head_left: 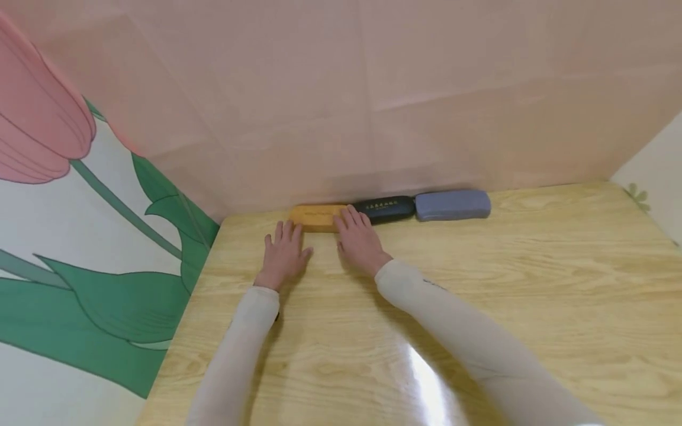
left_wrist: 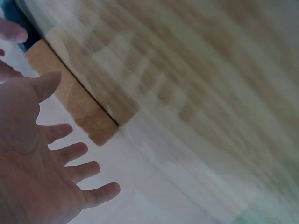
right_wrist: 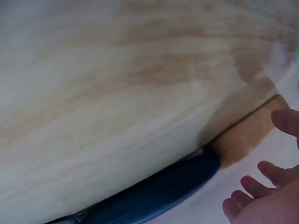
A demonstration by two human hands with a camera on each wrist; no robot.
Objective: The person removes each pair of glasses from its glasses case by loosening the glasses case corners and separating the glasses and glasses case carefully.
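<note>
A yellow case [head_left: 315,216] lies at the back edge of the table [head_left: 479,307], near the back left corner, right against the pink wall [head_left: 373,89]. The left hand [head_left: 283,251] is flat with fingers spread, just in front of the case's left end. The right hand [head_left: 358,238] is spread too, fingertips touching its right end. A black case [head_left: 388,208] and a gray case [head_left: 453,205] sit in a row beside it.

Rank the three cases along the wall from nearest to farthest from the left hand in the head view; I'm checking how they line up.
From the left hand:
1. Tan case, at the left end of the row, just beyond the fingertips.
2. Black case, in the middle, past the right hand.
3. Grey-blue case, at the right end, farthest.
</note>
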